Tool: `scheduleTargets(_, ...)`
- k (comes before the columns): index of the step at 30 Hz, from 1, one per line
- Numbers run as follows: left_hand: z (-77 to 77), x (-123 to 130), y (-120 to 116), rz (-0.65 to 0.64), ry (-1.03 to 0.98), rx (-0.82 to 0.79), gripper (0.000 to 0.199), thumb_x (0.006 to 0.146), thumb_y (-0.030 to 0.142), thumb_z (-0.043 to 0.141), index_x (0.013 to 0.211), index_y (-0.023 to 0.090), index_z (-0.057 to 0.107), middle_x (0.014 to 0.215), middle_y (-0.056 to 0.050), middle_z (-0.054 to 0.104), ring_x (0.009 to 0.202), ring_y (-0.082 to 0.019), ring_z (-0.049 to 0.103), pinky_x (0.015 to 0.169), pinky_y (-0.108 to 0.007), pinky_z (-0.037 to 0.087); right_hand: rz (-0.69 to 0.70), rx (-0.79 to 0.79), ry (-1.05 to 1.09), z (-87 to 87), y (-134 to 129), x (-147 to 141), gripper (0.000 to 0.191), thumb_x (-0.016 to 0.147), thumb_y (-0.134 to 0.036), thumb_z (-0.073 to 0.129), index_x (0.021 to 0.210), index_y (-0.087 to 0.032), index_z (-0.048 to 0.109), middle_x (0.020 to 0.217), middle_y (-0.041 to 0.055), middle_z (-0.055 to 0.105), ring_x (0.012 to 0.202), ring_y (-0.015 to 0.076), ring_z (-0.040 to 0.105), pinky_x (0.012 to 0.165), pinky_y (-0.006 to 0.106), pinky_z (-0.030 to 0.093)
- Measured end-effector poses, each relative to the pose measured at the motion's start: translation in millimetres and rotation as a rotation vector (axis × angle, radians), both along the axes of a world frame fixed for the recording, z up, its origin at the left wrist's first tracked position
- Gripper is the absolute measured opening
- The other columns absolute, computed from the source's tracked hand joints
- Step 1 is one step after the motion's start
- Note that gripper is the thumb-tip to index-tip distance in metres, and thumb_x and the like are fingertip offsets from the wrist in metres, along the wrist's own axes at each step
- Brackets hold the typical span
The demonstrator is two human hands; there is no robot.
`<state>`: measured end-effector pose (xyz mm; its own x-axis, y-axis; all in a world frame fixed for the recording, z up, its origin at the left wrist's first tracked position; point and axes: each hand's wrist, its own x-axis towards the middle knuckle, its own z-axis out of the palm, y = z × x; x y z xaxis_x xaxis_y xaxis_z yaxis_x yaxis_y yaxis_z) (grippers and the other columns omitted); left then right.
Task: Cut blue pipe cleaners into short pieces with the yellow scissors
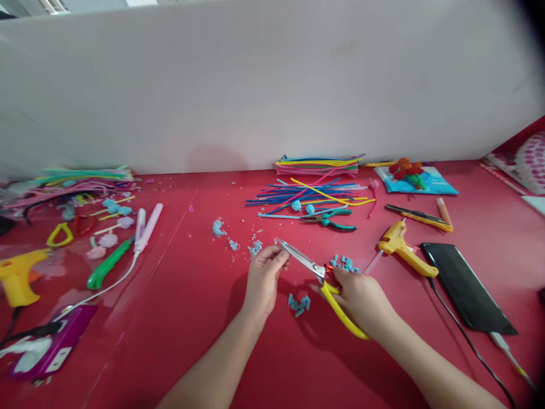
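My right hand point(361, 298) is closed round the handles of a pair of scissors point(304, 258) with yellow and red handles. The blades point up and left, and their tips meet the fingertips of my left hand point(264, 275). Thumb and forefinger of that hand pinch something too small to make out. Short light blue pipe cleaner pieces point(299, 305) lie below the blades, with more pieces point(346, 263) just beyond my right hand. Blue fluff trimmings point(255, 248) are scattered past my left hand.
Behind lie colourful pipe cleaners point(306, 193), two blue pompoms point(297, 205) and teal-handled pliers point(330, 219). On the right are a yellow glue gun point(402, 250), a utility knife point(419, 217) and a phone point(468, 289). At left are a green-handled knife point(108, 266) and a purple power strip point(55, 346).
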<state>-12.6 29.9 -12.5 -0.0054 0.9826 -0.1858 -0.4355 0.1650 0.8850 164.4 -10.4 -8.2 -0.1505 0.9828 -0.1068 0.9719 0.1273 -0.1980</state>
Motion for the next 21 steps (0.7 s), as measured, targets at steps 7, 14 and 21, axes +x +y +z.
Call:
scheduleTargets(7,1.4,4,-3,-0.054,-0.015,-0.05,0.012,0.067,0.021,0.062,0.077,0.014,0.06,0.069,-0.001,0.058,0.061,-0.008,0.051,0.057,-0.019,0.038,-0.094,0.038,0.102,8.6,2,0,0.032,0.074,-0.053,0.042,0.073,-0.021,0.045,0.062,0.0009,0.058,0.053,0.0156,0.054,0.047,0.023,0.022)
scheduleTargets(14,5.0,13,-13,-0.332,-0.009,-0.122,0.01,0.068,0.022,0.061,0.073,0.014,0.062,0.064,-0.002,0.058,0.058,-0.009,0.051,0.056,-0.02,0.038,-0.128,-0.052,0.708,18.4,6,-6,0.019,0.074,-0.037,0.046,0.071,-0.019,0.048,0.058,-0.0022,0.05,0.053,0.0104,0.046,0.048,0.02,0.03)
scheduleTargets(21,11.6,16,-18,-0.532,0.021,-0.17,0.011,0.069,0.025,0.061,0.07,0.014,0.063,0.062,-0.003,0.056,0.053,-0.008,0.048,0.051,-0.019,0.036,-0.177,-0.251,1.085,27.7,4,-8,0.019,0.075,-0.035,0.044,0.07,-0.018,0.049,0.046,-0.0075,0.038,0.041,0.0063,0.037,0.043,0.018,0.032)
